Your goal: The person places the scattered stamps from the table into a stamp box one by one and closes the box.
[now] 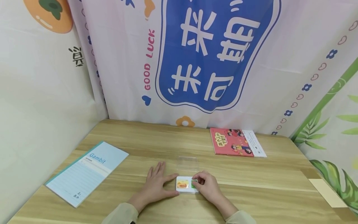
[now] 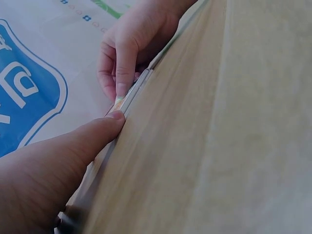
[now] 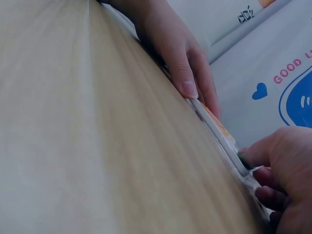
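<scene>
A small flat white case lies on the table, bearing an orange-and-yellow picture on its left part. On its right part is a small green piece, partly hidden by fingers. My left hand rests beside the case with straight, spread fingers, its thumb and forefinger touching the left corners. Thumb and fingertips of my right hand pinch the green piece at the right end. In the right wrist view the white case is seen edge-on, with the right thumb on the green piece.
Just beyond the case lies a clear plastic cover. A light blue notebook sits at the left, and a red book at the back right. A fabric backdrop hangs behind the wooden table.
</scene>
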Demonstrator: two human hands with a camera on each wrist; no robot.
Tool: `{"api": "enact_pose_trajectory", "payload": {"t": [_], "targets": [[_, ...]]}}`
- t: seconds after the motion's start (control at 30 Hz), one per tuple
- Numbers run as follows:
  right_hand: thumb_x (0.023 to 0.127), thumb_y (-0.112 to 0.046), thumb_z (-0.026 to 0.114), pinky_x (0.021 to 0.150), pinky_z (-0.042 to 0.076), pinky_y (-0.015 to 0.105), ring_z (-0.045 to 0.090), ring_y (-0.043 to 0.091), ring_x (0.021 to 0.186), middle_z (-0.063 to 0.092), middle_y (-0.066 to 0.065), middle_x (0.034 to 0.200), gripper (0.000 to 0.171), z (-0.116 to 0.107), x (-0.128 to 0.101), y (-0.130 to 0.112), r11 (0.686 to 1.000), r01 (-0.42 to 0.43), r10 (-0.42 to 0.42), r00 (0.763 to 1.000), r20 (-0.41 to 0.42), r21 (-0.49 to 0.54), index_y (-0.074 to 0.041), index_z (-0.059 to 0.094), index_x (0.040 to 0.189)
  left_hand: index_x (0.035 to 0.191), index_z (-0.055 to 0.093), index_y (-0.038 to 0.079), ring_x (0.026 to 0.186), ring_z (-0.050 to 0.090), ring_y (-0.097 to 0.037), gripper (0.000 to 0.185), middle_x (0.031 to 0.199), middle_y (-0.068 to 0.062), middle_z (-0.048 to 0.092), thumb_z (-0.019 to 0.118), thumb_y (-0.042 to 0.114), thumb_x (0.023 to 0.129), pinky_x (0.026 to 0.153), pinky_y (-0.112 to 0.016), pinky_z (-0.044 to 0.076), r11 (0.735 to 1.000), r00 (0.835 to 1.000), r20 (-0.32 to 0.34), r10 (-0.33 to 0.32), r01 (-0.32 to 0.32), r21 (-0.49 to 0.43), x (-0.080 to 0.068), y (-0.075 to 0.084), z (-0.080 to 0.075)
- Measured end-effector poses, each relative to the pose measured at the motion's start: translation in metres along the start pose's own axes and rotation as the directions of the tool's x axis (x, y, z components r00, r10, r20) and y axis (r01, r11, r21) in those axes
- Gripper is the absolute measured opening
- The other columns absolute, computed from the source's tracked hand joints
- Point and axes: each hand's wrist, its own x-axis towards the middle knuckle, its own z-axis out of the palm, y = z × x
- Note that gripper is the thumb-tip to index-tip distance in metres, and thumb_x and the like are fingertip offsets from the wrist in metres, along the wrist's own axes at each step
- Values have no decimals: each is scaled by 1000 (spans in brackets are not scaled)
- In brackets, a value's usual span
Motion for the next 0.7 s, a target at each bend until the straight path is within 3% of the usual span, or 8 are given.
{"api": "enact_pose_trajectory", "payload": {"t": [0.7], "targets": [[73, -9, 67, 50, 38, 20, 41, 8, 59, 45, -2, 68, 9, -2, 0, 1, 1000, 1, 0, 999, 38, -17, -8, 63, 81, 121, 52, 27, 124, 5, -41, 66, 136, -27, 14, 50, 67, 68, 93, -59, 1, 1000, 1000, 0, 13, -13, -11, 1, 0, -1]]}}
